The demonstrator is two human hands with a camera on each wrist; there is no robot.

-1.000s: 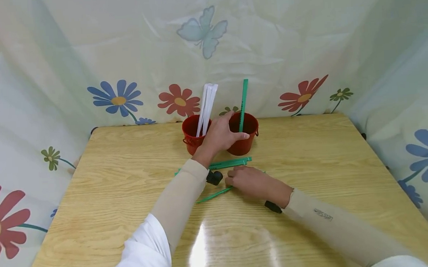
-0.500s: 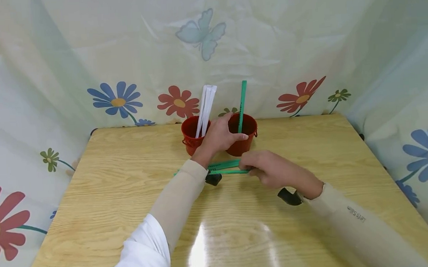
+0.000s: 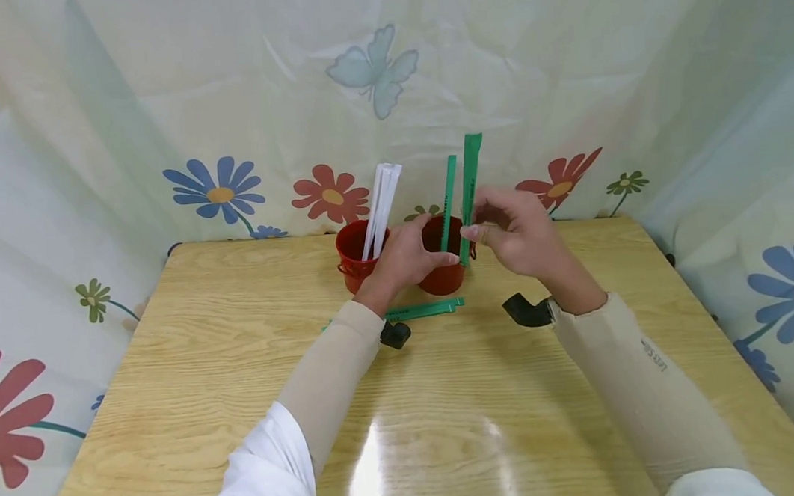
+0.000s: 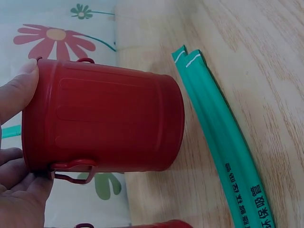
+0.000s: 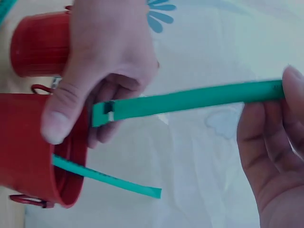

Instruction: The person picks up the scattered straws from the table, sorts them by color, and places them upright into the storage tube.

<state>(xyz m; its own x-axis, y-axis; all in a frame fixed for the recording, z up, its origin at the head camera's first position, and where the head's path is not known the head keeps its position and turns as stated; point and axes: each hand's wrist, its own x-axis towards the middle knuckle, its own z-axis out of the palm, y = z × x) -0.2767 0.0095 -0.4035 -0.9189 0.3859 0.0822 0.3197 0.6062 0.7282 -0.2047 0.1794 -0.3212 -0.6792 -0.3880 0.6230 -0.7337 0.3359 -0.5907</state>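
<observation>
My left hand (image 3: pixel 407 253) holds the rim of the right red bucket (image 3: pixel 442 279), thumb on its near side. Inside that bucket leans one green-wrapped straw (image 3: pixel 449 189), also seen in the right wrist view. Just right of it, my right hand (image 3: pixel 519 230) pinches another green-wrapped straw (image 3: pixel 471 171) between thumb and fingers. This straw stands nearly upright, and in the right wrist view its free end (image 5: pixel 100 114) is near the bucket's mouth and the left hand (image 5: pixel 107 52). Several green-wrapped straws (image 4: pixel 223 137) lie on the table in front of the bucket, partly hidden by the left wrist.
To the left stands a second red bucket (image 3: pixel 351 276) holding several white-wrapped straws (image 3: pixel 383 204). Both buckets sit near the back edge of the wooden table (image 3: pixel 240 346). Behind it hangs a flowered curtain (image 3: pixel 495 63).
My right hand has picked a green-wrapped straw off the table, raised it and turned it upright beside the right bucket. The left hand keeps its hold on the rim.
</observation>
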